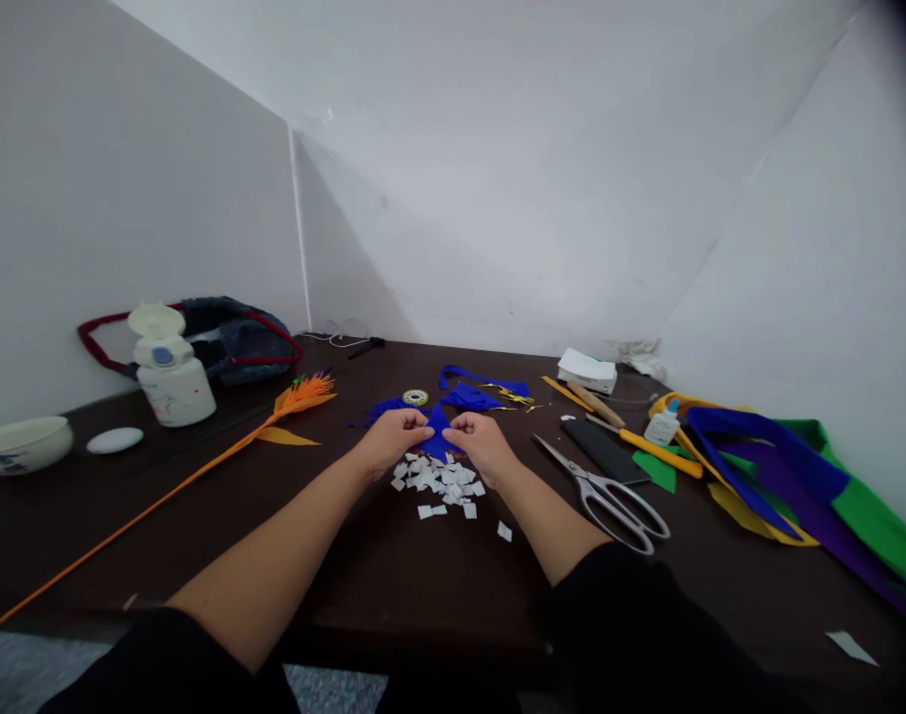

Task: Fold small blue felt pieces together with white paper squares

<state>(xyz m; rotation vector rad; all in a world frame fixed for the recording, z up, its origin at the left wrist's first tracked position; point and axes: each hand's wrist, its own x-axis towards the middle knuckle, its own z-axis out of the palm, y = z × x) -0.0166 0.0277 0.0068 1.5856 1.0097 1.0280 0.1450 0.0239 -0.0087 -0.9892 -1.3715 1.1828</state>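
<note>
Tabletop (423,575): blue piece (438,421) seemingly pinched between left fingers (418,434), right fingers (457,434).

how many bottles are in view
2: a large white flip-top bottle on the left, and a small white blue-capped bottle on the right, beyond the grey-handled metal scissors.

The left hand (395,438) and right hand (483,443) pinch, just apart.

Craft corner: dark table (438,575), scissors (588,480), glue bottle (661,427), coloured paper (876,521).
</note>
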